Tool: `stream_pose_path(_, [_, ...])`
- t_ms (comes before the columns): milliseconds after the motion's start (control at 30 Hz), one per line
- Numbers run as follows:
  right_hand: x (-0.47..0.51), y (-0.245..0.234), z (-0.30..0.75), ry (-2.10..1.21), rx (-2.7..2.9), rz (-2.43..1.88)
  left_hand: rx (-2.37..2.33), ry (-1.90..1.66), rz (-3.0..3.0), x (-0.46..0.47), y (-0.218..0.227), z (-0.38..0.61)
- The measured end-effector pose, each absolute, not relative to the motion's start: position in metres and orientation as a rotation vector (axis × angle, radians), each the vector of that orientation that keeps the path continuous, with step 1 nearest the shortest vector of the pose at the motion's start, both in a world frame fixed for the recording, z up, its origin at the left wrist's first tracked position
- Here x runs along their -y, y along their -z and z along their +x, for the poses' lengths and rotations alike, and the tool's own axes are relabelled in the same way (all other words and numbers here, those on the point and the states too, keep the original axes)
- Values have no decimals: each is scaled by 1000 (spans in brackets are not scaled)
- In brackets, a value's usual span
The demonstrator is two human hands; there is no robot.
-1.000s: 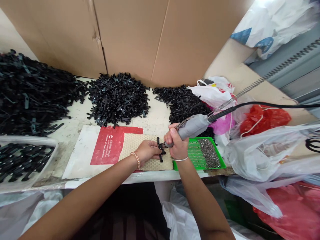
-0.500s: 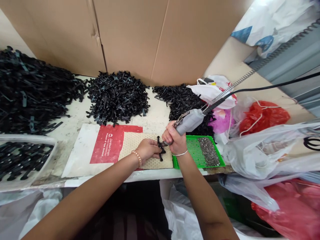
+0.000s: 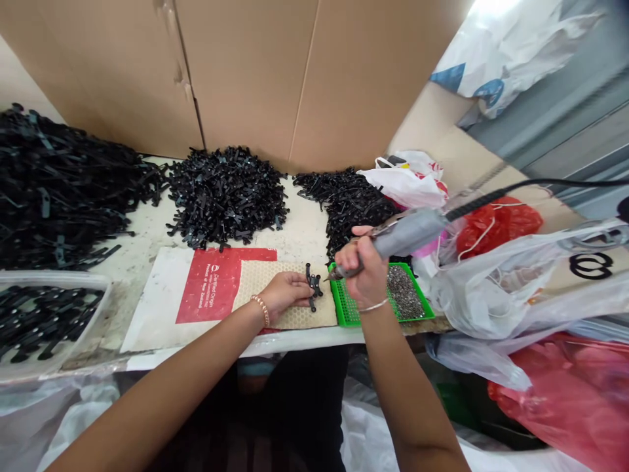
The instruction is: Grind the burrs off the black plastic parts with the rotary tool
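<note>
My left hand (image 3: 286, 293) pinches a small black plastic part (image 3: 312, 286) with several arms on a honeycomb-patterned mat (image 3: 295, 320). My right hand (image 3: 366, 269) is wrapped round a grey electric screwdriver (image 3: 410, 234), its thumb and fingers near the tool's front end. The tip points left and down, apart from the black part, over the left edge of a green perforated tray (image 3: 348, 305). Small metal screws (image 3: 405, 293) lie heaped in the tray's right side.
Heaps of black plastic pieces (image 3: 228, 196) line the back against a cardboard wall (image 3: 246, 78). A clear bin (image 3: 105, 288) of finished-looking black parts stands at left. Plastic bags (image 3: 498, 226) crowd the right side. A black cable (image 3: 565, 182) runs right from the screwdriver.
My right hand has pulled the screwdriver back to the right, off the black part and over the green tray. My left hand still holds the part on the mat. The view shifted slightly.
</note>
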State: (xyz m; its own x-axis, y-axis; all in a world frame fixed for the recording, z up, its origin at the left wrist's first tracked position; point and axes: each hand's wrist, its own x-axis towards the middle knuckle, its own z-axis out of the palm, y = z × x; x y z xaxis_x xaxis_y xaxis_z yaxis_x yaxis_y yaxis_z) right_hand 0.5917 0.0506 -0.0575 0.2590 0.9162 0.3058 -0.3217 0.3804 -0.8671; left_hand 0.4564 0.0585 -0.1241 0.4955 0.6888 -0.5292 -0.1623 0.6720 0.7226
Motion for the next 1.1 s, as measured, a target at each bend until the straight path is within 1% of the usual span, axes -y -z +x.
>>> stream_pose_path(167, [-38, 59, 614, -831, 957, -912, -874, -562, 645, -58, 124, 453])
stream_pose_path(367, [-23, 64, 625, -929, 1061, -906, -883, -565, 626, -58, 123, 453])
stream_pose_path(600, [-20, 50, 625, -741, 984, -905, -903, -605, 607, -56, 123, 455])
stream_pose_path(1100, [-25, 53, 601, -782, 965, -955, -914, -605, 555, -57, 125, 458])
